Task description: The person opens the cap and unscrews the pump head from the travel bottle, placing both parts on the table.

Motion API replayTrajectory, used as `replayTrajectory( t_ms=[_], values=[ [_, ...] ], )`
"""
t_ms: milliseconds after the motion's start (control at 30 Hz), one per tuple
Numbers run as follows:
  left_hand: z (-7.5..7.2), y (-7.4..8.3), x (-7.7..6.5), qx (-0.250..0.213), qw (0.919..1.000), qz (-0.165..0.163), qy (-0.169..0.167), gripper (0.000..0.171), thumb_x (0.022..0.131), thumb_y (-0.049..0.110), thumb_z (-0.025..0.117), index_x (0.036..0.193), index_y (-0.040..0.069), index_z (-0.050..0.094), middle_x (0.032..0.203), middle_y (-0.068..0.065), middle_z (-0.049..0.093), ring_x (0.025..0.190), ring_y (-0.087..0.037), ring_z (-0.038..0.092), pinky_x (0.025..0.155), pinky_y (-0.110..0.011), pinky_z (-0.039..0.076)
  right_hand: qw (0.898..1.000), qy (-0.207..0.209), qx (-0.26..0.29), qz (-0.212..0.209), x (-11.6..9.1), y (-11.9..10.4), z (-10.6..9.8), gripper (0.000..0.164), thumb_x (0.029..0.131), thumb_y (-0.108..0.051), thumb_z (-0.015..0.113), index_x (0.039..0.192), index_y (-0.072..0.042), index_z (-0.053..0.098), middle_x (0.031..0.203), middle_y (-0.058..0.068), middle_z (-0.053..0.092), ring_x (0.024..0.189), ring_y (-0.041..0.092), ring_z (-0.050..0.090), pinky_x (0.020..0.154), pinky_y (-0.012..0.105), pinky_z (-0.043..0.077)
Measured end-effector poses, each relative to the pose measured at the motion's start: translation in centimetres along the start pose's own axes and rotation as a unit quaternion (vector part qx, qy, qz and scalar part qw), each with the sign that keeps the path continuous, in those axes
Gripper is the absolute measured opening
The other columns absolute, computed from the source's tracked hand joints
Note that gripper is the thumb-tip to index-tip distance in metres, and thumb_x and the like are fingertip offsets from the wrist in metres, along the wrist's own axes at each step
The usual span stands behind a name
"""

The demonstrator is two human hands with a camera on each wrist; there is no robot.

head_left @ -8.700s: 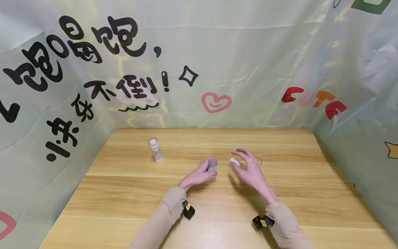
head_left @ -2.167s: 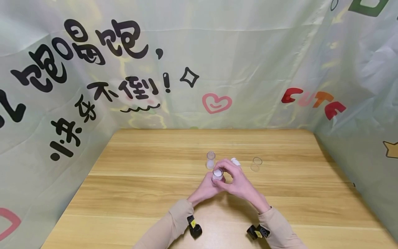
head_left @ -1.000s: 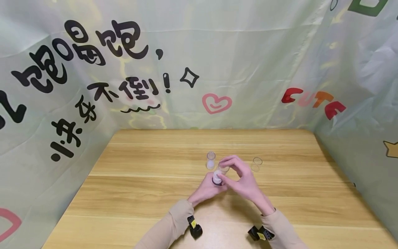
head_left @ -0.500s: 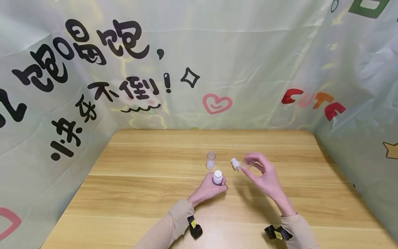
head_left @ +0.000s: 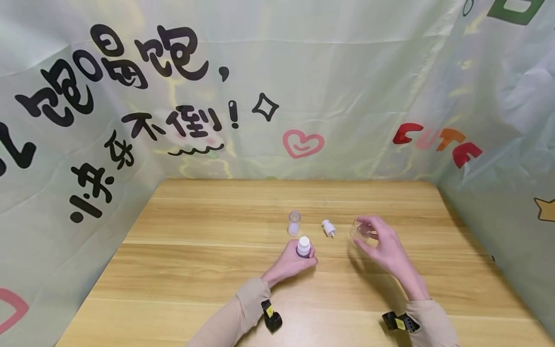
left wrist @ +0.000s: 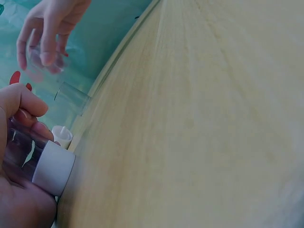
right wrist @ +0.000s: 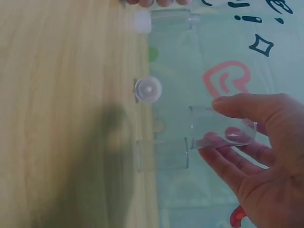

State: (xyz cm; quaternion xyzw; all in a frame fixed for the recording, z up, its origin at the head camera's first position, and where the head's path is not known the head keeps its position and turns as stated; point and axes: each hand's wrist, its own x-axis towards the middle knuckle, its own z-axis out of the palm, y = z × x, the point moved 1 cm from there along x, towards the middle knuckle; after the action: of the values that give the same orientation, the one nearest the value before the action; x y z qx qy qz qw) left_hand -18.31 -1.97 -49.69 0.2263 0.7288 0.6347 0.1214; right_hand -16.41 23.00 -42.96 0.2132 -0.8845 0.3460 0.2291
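Observation:
My left hand [head_left: 289, 259] grips a small clear bottle with a white pump top [head_left: 303, 245]; in the left wrist view its white base [left wrist: 53, 168] shows below the fingers. To the right, my right hand [head_left: 388, 246] holds a clear cylindrical cap [right wrist: 223, 126] between thumb and fingers, above the table. A second clear cap [right wrist: 162, 154] stands on the table just beside it. Between the hands, a loose white pump head [head_left: 329, 229] lies on its side. An uncovered clear bottle [head_left: 294, 223] with a white base stands beyond my left hand.
The wooden table [head_left: 195, 270] meets a printed cloth backdrop [head_left: 355, 96] at its back and sides. Each sleeve carries a black wrist camera, one on the left [head_left: 271, 316] and one on the right [head_left: 400, 323].
The right hand has lifted the clear cap off the left hand's bottle and carried it right. Earlier, the uncovered bottle was set down and the capped bottle taken from the table's left.

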Motion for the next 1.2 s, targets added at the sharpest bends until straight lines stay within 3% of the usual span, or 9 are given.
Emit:
replayTrajectory(
  t_ms=[100,400,733,967,1200],
  values=[
    [-0.1,0.0,0.0,0.000,1.0000,0.000,0.000,0.009,0.078,-0.005,0.068,0.081,-0.001,0.060,0.078,-0.008,0.063,0.071,-0.002,0.056,0.081,-0.020,0.048,1.000,-0.018,-0.018,0.001,-0.2,0.3,0.1,0.055,0.067,0.011,0.083,0.117,0.005,0.061,0.092,0.009,0.064,0.081,0.023,0.064,0.075,0.041,0.062],
    [-0.1,0.0,0.0,-0.001,1.0000,-0.002,0.001,0.010,0.078,-0.005,0.068,0.081,-0.001,0.060,0.078,-0.003,0.062,0.071,-0.002,0.056,0.080,-0.020,0.048,0.997,-0.062,-0.040,0.024,-0.4,1.1,0.4,0.059,0.069,0.009,0.082,0.122,0.006,0.058,0.090,0.007,0.062,0.081,0.021,0.063,0.074,0.038,0.061],
    [0.0,0.0,0.0,0.004,1.0000,0.001,0.004,0.009,0.078,-0.005,0.068,0.081,-0.001,0.060,0.079,-0.012,0.064,0.070,-0.001,0.055,0.079,-0.019,0.048,0.995,-0.084,-0.050,0.034,-0.7,1.5,0.6,0.060,0.068,0.007,0.082,0.124,0.006,0.059,0.090,0.007,0.062,0.082,0.019,0.062,0.073,0.034,0.059],
    [0.0,0.0,0.0,0.002,1.0000,-0.002,0.003,0.010,0.079,-0.004,0.068,0.081,0.001,0.060,0.078,-0.005,0.063,0.071,-0.001,0.056,0.080,-0.019,0.048,0.992,-0.098,-0.048,0.056,-0.8,1.7,0.6,0.060,0.070,0.006,0.082,0.125,0.004,0.058,0.093,0.007,0.062,0.084,0.019,0.063,0.075,0.035,0.058],
    [-0.1,0.0,0.0,0.005,1.0000,0.000,0.001,0.009,0.079,-0.004,0.068,0.081,0.000,0.060,0.078,-0.008,0.063,0.071,-0.001,0.056,0.080,-0.019,0.048,0.990,-0.110,-0.056,0.070,-0.7,1.7,0.7,0.060,0.070,0.004,0.082,0.124,0.002,0.057,0.092,0.007,0.063,0.084,0.018,0.062,0.074,0.035,0.057]
  ],
)
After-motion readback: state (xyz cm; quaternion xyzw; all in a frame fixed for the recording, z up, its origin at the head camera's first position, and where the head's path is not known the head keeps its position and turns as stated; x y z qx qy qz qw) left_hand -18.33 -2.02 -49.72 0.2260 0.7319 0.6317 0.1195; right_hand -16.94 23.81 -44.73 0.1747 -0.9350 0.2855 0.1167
